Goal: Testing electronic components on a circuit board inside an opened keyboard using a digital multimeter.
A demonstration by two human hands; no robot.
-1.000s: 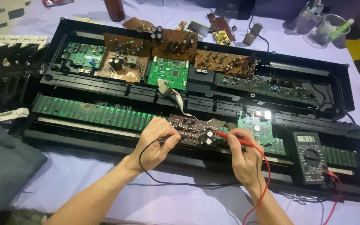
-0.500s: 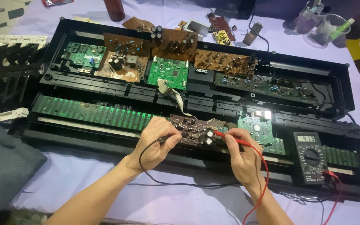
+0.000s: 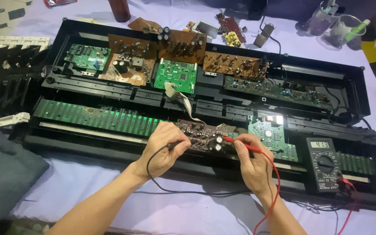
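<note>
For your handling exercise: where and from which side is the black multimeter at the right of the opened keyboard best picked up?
Judging by its pose, grip the multimeter across its long side edges, coming from above. It lies flat, face up, upright-rectangular. Avoid its lower right corner, where the red lead and another plug in; the right hand is nearest.

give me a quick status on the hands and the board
Left hand shut on black probe, right hand shut on red probe. Both tips on the small brown board. Multimeter at right, nothing blocking.
</note>
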